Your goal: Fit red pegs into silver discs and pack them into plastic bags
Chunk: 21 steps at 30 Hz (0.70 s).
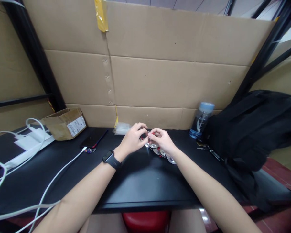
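Above the middle of the black table, my left hand (135, 137) and my right hand (160, 139) meet with fingertips pinched together. A small red piece (153, 133) shows at the right fingers, and a thin pale tip rises between the two hands; what exactly each hand grips is mostly hidden. Several shiny silver discs (156, 150) with red parts lie in a row on the table under and beside my right hand. One disc (170, 159) pokes out by the right wrist. On my left wrist sits a black watch (108, 157).
Clear plastic bags (122, 128) lie by the cardboard wall (150, 81). To the left are a phone (93, 138), an opened cardboard box (65, 124) and white cables (55, 176). A water bottle (201, 119) and a black backpack (254, 126) stand right.
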Each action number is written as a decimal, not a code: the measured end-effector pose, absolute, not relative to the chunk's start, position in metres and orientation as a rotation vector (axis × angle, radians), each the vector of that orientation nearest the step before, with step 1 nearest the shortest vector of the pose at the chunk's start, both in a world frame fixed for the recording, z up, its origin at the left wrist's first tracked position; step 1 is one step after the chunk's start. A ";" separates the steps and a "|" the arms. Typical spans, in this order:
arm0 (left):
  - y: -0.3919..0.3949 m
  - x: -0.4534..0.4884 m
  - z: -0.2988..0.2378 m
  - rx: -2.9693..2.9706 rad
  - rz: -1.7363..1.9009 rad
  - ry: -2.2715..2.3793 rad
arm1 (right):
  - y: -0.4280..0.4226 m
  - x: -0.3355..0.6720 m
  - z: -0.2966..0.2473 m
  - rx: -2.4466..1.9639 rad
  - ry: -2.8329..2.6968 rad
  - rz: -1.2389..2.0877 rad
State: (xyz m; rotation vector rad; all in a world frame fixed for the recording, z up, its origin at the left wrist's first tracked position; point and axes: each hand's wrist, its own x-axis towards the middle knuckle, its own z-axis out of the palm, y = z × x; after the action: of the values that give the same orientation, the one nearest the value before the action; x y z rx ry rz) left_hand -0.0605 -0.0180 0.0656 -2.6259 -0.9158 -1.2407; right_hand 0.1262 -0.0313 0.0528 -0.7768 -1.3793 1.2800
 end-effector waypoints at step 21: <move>0.046 -0.136 0.033 -2.799 -0.576 -1.294 | 0.036 0.264 0.011 -1.568 -2.020 0.249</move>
State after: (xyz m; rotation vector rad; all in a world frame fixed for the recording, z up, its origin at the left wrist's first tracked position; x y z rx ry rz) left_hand -0.1364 0.0460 0.0329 -2.7989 -1.2938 -0.5756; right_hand 0.2645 0.0359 0.0108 -1.5685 -2.0198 0.2486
